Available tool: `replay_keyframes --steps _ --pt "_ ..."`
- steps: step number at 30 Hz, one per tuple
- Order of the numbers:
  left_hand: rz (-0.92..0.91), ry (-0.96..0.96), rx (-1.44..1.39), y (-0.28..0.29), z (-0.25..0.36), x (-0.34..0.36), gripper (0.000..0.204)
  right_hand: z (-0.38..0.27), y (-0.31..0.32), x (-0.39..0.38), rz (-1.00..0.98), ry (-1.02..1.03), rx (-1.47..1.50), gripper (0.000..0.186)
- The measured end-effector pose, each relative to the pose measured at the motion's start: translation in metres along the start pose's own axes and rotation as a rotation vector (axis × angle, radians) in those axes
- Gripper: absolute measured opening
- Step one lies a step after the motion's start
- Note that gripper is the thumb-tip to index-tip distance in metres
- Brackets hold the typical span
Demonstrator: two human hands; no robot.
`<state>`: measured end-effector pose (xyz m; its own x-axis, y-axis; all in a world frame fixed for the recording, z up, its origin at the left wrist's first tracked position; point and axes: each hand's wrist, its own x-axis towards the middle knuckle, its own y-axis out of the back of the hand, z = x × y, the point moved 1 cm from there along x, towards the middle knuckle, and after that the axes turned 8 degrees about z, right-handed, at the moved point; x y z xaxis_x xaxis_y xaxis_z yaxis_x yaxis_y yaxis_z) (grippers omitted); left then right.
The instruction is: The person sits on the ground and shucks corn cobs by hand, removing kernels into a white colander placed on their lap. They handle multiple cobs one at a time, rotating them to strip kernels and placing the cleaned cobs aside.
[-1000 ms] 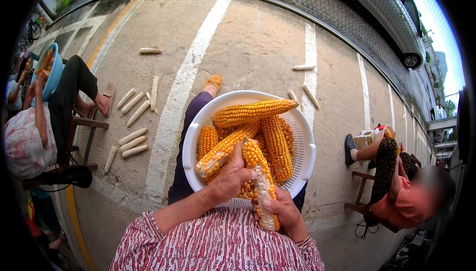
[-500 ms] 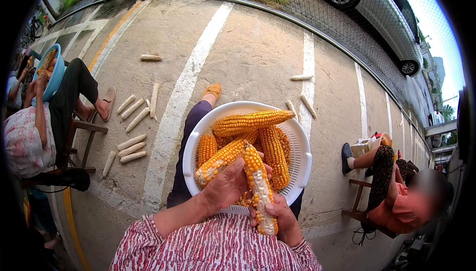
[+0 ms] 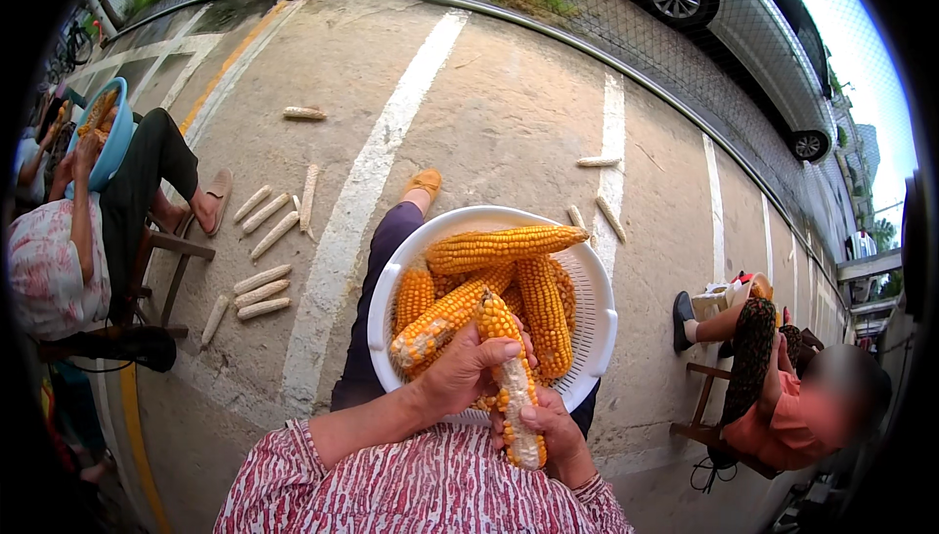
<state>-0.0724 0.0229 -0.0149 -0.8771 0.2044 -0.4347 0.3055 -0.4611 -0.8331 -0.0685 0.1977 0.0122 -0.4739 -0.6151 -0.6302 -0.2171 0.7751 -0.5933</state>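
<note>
Head view: pale bare cobs (image 3: pixel 261 291) lie on the pavement (image 3: pixel 489 123) at left. The left hand (image 3: pixel 452 378) has its fingers pinching the partly stripped corn cob (image 3: pixel 515 392), which crosses the near rim of the white basin (image 3: pixel 603 333); the right hand (image 3: pixel 558 428) has its fingers gripping the near end. Whatever loosens there could miss the basin, since that end overhangs. Pavement leaves room at right.
</note>
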Motion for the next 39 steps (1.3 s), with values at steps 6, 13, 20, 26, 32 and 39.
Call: replay_keyframes --steps 6,13,20,26,32,39 --pt "0.011 0.028 0.035 0.005 0.002 -0.001 0.037 0.004 0.006 0.002 -0.007 0.021 -0.028 0.043" --pt "-0.031 0.017 0.013 -0.002 0.007 -0.007 0.042 0.002 0.004 0.002 -0.009 0.012 0.0 0.045" --pt "-0.036 0.029 -0.089 -0.006 0.006 -0.004 0.041 0.001 0.002 0.002 -0.012 0.01 0.012 0.044" --pt "-0.063 0.035 -0.123 -0.005 0.008 -0.003 0.04 0.002 0.002 0.002 -0.011 0.001 0.026 0.043" --pt "-0.057 0.024 -0.081 -0.002 0.004 -0.004 0.044 0.002 0.002 0.002 0.004 -0.005 0.017 0.044" --pt "-0.08 -0.027 -0.032 0.0 0.003 -0.006 0.048 0.001 -0.001 0.002 0.031 -0.005 0.007 0.045"
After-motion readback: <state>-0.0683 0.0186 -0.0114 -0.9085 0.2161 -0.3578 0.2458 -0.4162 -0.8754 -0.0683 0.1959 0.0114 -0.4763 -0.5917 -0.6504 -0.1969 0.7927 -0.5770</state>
